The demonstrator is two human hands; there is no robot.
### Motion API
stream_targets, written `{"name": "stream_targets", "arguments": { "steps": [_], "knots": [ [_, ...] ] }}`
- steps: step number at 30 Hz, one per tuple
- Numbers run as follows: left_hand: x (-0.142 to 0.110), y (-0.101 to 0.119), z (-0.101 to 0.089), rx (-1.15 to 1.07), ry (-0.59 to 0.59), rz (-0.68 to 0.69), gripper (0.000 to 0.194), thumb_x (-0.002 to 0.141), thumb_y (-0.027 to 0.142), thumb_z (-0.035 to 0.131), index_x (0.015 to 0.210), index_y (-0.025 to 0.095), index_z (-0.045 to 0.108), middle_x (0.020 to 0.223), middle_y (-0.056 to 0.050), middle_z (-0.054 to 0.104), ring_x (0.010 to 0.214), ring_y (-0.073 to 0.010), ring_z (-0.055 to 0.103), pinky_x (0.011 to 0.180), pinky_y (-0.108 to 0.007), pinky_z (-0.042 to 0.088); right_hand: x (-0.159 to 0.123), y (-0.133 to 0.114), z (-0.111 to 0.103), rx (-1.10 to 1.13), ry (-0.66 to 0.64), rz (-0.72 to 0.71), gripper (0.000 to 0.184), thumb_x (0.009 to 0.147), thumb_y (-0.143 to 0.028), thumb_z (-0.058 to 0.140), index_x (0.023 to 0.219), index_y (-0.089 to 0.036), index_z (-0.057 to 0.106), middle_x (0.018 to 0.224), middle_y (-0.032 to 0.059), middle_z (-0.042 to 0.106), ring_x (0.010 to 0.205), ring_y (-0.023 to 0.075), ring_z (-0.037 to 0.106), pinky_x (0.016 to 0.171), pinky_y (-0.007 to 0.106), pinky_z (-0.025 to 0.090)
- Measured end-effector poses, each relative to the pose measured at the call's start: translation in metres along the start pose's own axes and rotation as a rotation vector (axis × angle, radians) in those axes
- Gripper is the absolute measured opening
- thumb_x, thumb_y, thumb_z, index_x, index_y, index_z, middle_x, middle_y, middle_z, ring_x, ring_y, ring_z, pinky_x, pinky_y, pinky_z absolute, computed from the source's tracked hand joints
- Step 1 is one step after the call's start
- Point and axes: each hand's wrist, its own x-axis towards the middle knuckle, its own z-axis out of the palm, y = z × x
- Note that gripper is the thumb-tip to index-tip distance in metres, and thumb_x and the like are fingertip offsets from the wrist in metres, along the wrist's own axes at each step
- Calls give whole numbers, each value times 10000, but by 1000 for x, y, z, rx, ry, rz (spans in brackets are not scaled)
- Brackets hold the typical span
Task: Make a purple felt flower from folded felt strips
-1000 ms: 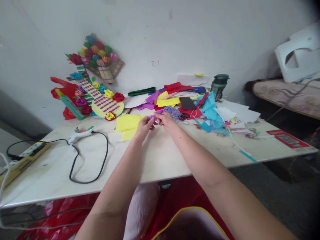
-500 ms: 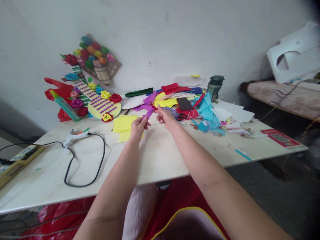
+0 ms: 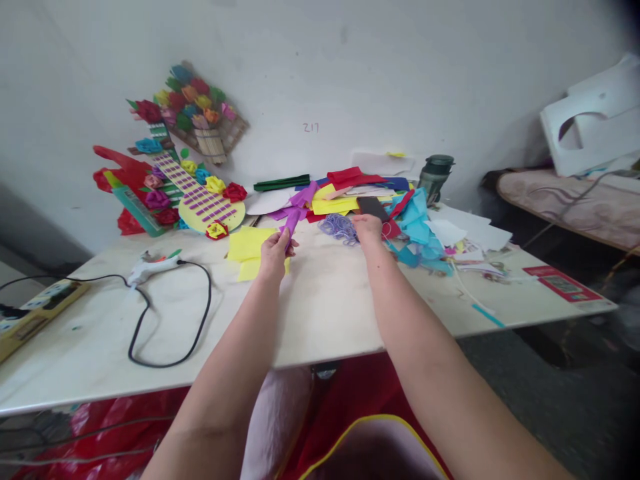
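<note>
Between the thumb and fingers of my left hand point(image 3: 276, 252) is a purple crepe paper strip point(image 3: 291, 223), its free end pointing up and away. My right hand point(image 3: 368, 229) reaches farther right, fingers curled down beside a tangle of lavender yarn point(image 3: 339, 227) and just in front of a dark phone point(image 3: 373, 208). It covers the spot where black-handled scissors lay; whatever is under its fingers is hidden. Yellow paper sheets point(image 3: 246, 243) lie left of my left hand. More purple paper point(image 3: 304, 195) rests behind it.
A glue gun point(image 3: 153, 268) with a looped black cord and a power strip point(image 3: 43, 310) lie at left. A paper-flower guitar point(image 3: 205, 207) and glue bottle point(image 3: 137, 208) lean at the back. Blue paper point(image 3: 416, 223) and a dark bottle point(image 3: 434, 179) stand right.
My right hand has moved right, away from my left hand, to the spot by the yarn and phone, covering the scissors. My left hand still holds the purple strip, now more upright.
</note>
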Motion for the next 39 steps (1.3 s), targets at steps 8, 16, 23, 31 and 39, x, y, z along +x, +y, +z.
{"name": "stream_targets", "arguments": {
  "steps": [8,16,23,31,39],
  "knots": [
    [-2,0,3,14,-13,-11,399,676,517,697,702,153,534,569,3,595,415,-50,434,447,-203,399,-22,-8,14,-475,-230,-235,306,678,-99,603,872,-276,759,1147,24,679,1108,278,555,978,441,391],
    [0,-4,1,-12,-25,-31,410,659,518,713,711,150,540,580,-3,614,419,-51,446,452,-203,414,-24,-7,23,-360,-340,-289,289,795,-199,566,1034,-280,708,1282,11,613,1265,230,458,1101,463,262],
    [0,-4,2,-20,-36,-53,410,687,519,693,784,139,574,603,-5,620,426,-48,452,467,-206,407,-25,-24,7,681,-316,-90,187,702,-298,658,855,-202,704,1001,50,708,950,172,640,684,264,500],
    [-1,-4,2,-77,-64,-95,414,684,498,709,834,134,579,619,-1,621,443,-47,463,466,-188,406,-28,-30,1,937,-411,-59,158,673,-293,681,813,-221,668,793,5,693,829,136,637,539,203,470],
    [-1,-5,1,-94,-87,-100,416,675,498,716,825,141,562,627,-4,624,448,-50,458,470,-192,405,-26,-38,-7,963,-355,-123,254,647,-231,654,901,-223,665,954,3,709,783,116,632,491,186,446]
  ]
}}
